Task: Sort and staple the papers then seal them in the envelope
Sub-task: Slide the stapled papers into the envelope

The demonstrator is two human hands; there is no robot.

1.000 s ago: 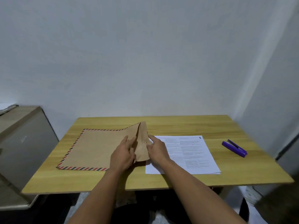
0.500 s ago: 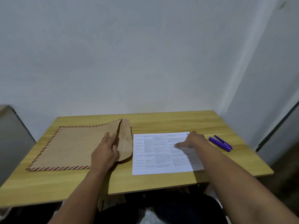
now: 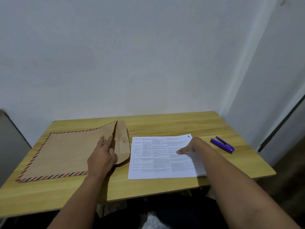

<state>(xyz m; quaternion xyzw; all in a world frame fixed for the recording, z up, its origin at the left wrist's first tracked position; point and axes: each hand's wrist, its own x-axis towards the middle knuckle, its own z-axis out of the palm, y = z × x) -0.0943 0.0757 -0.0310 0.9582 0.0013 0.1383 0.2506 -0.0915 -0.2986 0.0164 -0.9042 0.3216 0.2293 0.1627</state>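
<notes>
A large brown envelope (image 3: 66, 154) with a red and blue striped border lies flat on the left of the wooden table (image 3: 173, 124). Its flap stands raised at the right end. My left hand (image 3: 102, 156) rests on the envelope at the mouth, with its fingers under the raised flap. A stack of printed white papers (image 3: 156, 157) lies just right of the envelope. My right hand (image 3: 191, 147) sits on the right part of the papers, fingers curled and thumb pressing down. A purple stapler (image 3: 222, 144) lies on the table to the right of the papers.
A grey wall stands right behind the table. The side of a grey cabinet (image 3: 9, 146) stands at the left of the table. A dark vertical strip (image 3: 280, 126) runs down the wall at the right. My dark-clothed lap shows below the table's front edge.
My right hand left the envelope flap and moved right onto the papers. My left hand stayed at the envelope mouth. The view shifted to the right.
</notes>
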